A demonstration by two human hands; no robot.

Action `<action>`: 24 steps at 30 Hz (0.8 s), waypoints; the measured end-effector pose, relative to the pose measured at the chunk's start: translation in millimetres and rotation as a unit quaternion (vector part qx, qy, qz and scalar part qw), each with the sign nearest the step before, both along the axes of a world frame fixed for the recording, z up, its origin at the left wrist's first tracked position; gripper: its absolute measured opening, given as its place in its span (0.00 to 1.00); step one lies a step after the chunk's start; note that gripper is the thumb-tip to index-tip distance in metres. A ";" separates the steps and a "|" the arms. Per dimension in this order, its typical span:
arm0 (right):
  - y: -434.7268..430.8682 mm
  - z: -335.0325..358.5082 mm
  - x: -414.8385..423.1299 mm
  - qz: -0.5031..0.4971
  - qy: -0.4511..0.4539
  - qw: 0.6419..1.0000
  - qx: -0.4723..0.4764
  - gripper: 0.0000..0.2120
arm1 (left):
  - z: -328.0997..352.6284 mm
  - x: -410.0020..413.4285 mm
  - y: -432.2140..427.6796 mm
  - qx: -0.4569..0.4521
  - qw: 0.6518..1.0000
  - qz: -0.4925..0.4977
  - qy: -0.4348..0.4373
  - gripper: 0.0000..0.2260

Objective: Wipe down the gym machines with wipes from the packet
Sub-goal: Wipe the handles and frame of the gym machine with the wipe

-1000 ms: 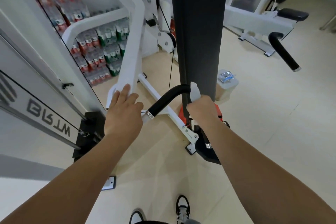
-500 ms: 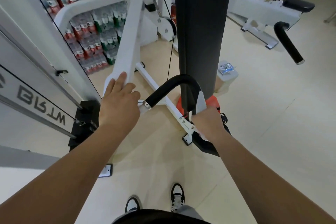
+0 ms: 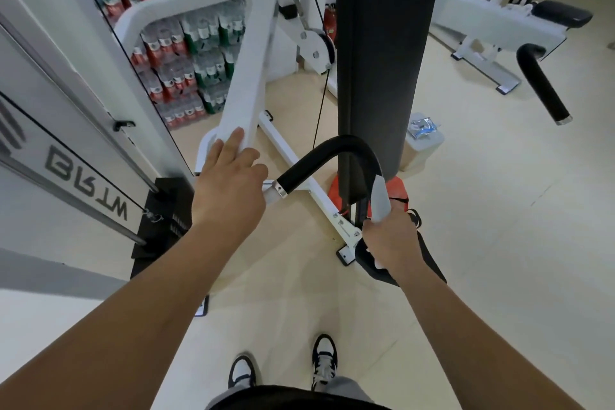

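Observation:
A curved black handle (image 3: 319, 160) of the white gym machine arcs in front of me. My right hand (image 3: 389, 240) grips the handle's lower right end through a white wipe (image 3: 379, 200), which sticks up above my fist. My left hand (image 3: 229, 183) rests with straight fingers on the white frame bar (image 3: 248, 76) and grips nothing. The packet of wipes (image 3: 422, 126), blue and white, lies on a pale box on the floor behind the tall black pad (image 3: 382, 43).
Stacked packs of water bottles (image 3: 186, 63) stand at the back left. A weight stack (image 3: 169, 210) with cables is at the left. A second white machine with a black handle (image 3: 542, 86) stands at the right. My shoes (image 3: 324, 359) are on the beige floor.
My right hand with the wipe has slid down the curved handle from its top bend to its lower end. My left hand has stayed on the white bar.

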State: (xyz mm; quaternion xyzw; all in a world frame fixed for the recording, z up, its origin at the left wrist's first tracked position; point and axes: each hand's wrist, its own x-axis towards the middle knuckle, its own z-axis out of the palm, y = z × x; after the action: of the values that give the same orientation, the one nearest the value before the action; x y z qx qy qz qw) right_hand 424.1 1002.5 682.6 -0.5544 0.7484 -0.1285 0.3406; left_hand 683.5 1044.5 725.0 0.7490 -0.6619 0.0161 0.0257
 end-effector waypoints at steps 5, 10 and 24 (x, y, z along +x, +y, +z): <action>-27.1 7.1 7.6 0.014 -0.021 0.998 0.056 0.06 | 3.6 -2.3 -0.9 0.012 1.000 0.010 -0.009 0.18; -73.6 34.1 47.7 -0.003 -0.033 0.997 -0.071 0.11 | 6.0 -3.6 1.3 0.021 1.000 -0.002 -0.013 0.17; -9.4 4.4 4.6 -0.050 -0.028 0.997 0.046 0.10 | 4.1 -2.5 2.4 -0.003 1.000 -0.010 0.006 0.27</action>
State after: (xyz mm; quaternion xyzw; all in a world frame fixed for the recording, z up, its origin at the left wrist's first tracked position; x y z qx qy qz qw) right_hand 428.7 993.0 687.1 -0.4961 0.7704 -0.1264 0.3800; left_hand 681.0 1047.0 729.1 0.7425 -0.6690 0.0136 0.0318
